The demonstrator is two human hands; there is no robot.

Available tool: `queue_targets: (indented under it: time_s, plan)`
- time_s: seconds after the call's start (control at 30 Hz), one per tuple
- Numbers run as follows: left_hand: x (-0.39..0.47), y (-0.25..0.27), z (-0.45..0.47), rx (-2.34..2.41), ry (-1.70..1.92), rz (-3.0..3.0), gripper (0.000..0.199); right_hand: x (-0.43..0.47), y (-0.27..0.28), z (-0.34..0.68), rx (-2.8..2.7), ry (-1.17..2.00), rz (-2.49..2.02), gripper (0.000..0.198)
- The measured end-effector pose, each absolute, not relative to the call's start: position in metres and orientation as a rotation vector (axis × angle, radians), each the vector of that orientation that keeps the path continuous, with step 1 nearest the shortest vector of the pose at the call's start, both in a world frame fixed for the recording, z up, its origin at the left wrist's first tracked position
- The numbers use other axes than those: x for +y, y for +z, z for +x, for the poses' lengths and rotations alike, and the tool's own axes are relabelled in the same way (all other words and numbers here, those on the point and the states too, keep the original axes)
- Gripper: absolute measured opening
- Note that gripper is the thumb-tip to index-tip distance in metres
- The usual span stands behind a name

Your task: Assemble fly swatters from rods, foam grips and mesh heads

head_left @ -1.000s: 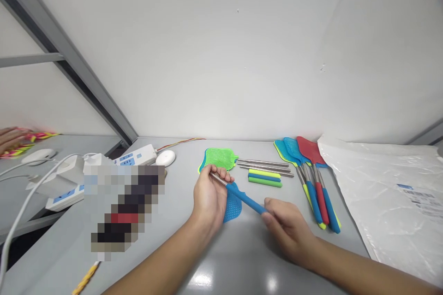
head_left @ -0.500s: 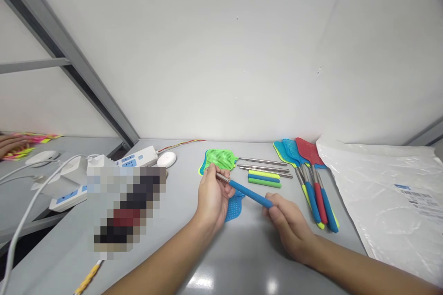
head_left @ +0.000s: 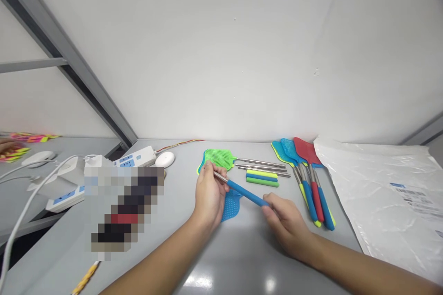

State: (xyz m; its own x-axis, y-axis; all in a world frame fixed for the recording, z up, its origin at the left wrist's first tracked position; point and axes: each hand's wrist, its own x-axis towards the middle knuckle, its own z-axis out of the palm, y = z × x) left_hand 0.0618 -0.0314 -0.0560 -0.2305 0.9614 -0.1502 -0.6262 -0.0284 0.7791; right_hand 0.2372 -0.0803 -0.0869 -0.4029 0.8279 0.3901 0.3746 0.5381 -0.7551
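Note:
My left hand [head_left: 210, 196] is closed around a thin metal rod [head_left: 220, 177], near the end of a blue foam grip [head_left: 246, 192]. The rod runs into that grip. At the grip's other end, my right hand [head_left: 290, 223] pinches it between thumb and fingers. A blue fly swatter head [head_left: 230, 205] lies on the table, partly hidden behind my left hand. Just beyond are stacked swatter heads with a green one [head_left: 220, 159] on top. To their right rest several metal rods [head_left: 261, 165] and three loose grips [head_left: 262, 178], yellow, blue and green.
Assembled fly swatters [head_left: 313, 189] are piled at the right, beside a white plastic bag [head_left: 380, 198]. Power strips [head_left: 136, 159], cables and a round white device [head_left: 165, 159] lie left, near a blurred-out object [head_left: 128, 207]. Another person's hand [head_left: 6, 146] shows at the far left edge.
The view has shifted slightly. Both my hands keep their hold on the rod and blue grip, with hardly any movement. The other person's hand at the far left has moved farther out of view.

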Motion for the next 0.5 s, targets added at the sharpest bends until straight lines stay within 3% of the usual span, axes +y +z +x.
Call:
queue_targets:
  time_s: [0.2,0.5]
  plan:
    - [-0.0337,-0.0542,0.0631,0.868,1.595,0.481,0.023,-0.0812,-0.0868,0.2385,-1.943,0.775,-0.944,0.012]
    - [-0.0366,-0.0567,0.0638,0.866,1.558,0.526,0.024,-0.0806,-0.0836,0.2383,-1.884,0.752,-0.949,0.013]
